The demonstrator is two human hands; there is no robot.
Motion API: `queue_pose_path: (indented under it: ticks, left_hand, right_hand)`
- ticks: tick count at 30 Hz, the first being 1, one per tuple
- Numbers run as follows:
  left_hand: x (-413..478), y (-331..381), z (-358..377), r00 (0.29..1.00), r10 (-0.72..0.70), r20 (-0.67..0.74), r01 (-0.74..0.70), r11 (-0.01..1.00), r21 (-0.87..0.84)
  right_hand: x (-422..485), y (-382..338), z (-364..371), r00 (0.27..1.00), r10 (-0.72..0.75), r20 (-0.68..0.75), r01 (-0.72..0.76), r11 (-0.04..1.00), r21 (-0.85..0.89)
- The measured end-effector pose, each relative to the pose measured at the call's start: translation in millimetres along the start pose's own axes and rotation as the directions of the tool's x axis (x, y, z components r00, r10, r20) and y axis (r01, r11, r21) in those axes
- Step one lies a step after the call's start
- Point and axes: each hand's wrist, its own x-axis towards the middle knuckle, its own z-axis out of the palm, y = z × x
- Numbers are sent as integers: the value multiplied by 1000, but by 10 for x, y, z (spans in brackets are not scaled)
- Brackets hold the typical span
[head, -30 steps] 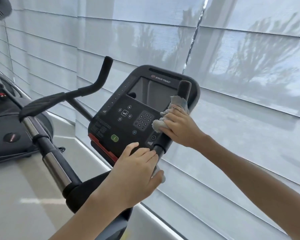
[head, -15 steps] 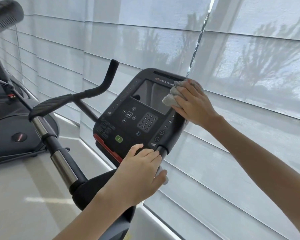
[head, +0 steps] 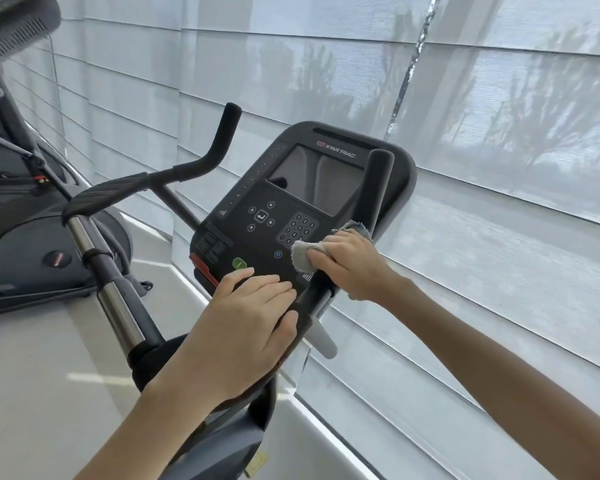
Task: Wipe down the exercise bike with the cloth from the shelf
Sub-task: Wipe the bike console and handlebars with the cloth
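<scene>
Two grips are on the exercise bike (head: 146, 358) at once. My right grip (head: 352, 268) is curled tight round the grey cloth (head: 303, 256), wrapping it about the low end of the right handlebar (head: 378, 181), where the bar passes the near right corner of the console (head: 243, 216). A loose flap of the cloth sticks out to the left over the console face, just below the keypad (head: 300, 227). My left grip (head: 246, 327) has hold of nothing: its fingers lie straight and flat across the near edge of the console, thumb beside the bar, as if to steady it.

The buttons are where I think this could go wrong. My left fingertips (head: 246, 273) rest just beside the green button (head: 239, 263), and any extra lean on that hand could press it and wake the machine. If I swing the cloth left, the flap could drag over the keypad and punch in numbers. The bar looks round and smooth, so a bunched cloth may ride off it and leave my bare palm doing the rubbing. The left handlebar (head: 219, 147) and the screen (head: 321, 181) lie well away from the cloth; whether they are clean I cannot tell.
</scene>
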Motion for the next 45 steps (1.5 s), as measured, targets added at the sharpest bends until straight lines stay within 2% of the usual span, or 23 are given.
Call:
queue_pose_path:
  ticks: [3,7,9,11,13,15,19,25,30,32,34,35,38,39,41,43,45]
  left_hand:
    - [-101,-96,-31,997,-60,-53,60,998,6]
    - [-280,-240,-52,981,-159,-113,161,987,9]
    - [-384,-328,-92,975,-193,-114,194,981,2]
    - [-478,-428,-143,976,-188,-110,190,982,12]
    - [-562,-520,-191,979,-177,-98,180,984,14]
    - [-651,-606,-229,984,-158,-80,158,987,1]
    - [-884,-789,-297,993,-103,-50,102,994,-30]
    - [-1160,-1081,-336,998,-65,10,65,994,-84]
    - [-1219,-1184,-300,1000,21,20,-19,995,-100]
    - [-1225,-1217,-297,999,49,15,-48,994,-103]
    - [-1237,-1233,-287,998,65,2,-65,992,-104]
    - [-1245,-1231,-280,998,69,-7,-69,992,-108]
    - [-1277,-1208,-253,994,102,-34,-106,987,-122]
    - [-1286,-1210,-241,992,120,-44,-125,985,-120]
    - [-1294,-1218,-222,988,139,-69,-146,982,-119]
    - [-1302,-1218,-196,985,148,-88,-158,979,-125]
    - [-1301,-1217,-173,983,150,-103,-163,978,-128]
  right_hand:
    - [-84,-288,30,1000,19,-19,-15,984,178]
    - [-346,-631,223,993,9,-115,18,973,231]
    - [-401,-582,203,988,-32,-152,61,980,189]
    - [-368,-447,137,984,-72,-162,79,996,40]
    - [-279,-372,76,992,41,-122,-40,999,11]
    - [-244,-457,101,986,157,-64,-151,985,81]
    - [-322,-809,210,975,209,-80,-193,965,176]
    - [-505,-1243,129,885,462,-58,-419,844,334]
    - [-739,-1652,210,896,431,-108,-348,833,429]
    - [-656,-1612,93,807,577,-126,-446,736,509]
    - [-550,-1500,-26,715,676,-179,-530,691,492]
    - [-495,-1466,-60,716,675,-180,-543,700,463]
    - [-408,-1472,92,826,559,-77,-513,801,309]
    - [-430,-1514,167,838,541,-71,-503,816,286]
    - [-488,-1652,231,812,573,-108,-521,796,308]
    - [-566,-1833,259,856,489,-169,-433,856,280]
    - [-658,-2007,313,906,390,-166,-347,907,238]
